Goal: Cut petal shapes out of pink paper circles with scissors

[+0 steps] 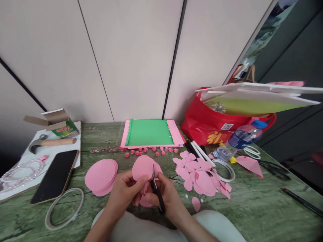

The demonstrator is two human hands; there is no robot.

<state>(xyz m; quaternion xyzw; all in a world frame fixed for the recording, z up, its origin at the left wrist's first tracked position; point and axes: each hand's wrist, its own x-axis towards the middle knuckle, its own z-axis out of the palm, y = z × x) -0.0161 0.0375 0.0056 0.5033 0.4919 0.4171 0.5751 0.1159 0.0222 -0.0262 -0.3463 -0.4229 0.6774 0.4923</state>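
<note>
Between the thumb and fingers of my left hand (130, 189) is a round piece of pink paper (141, 168), held up at the front of the table. My right hand (165, 193) grips black-handled scissors (156, 191), their blades pointing up against the paper's right edge. More pink paper shows below and behind my fingers, partly hidden. A stack of pink paper circles (101, 176) lies left of my left hand. To the right of my right hand is a heap of pink petal-shaped cutouts (199, 173), with one loose petal (196, 204) nearer me.
Small pink rolled pieces (145, 149) line the front of green and pink paper sheets (148, 132). A phone (55, 176), hammer (54, 142) and tape roll (64, 210) lie left. Right are a water bottle (237, 141), red bag (202, 117) and another tape roll (230, 171).
</note>
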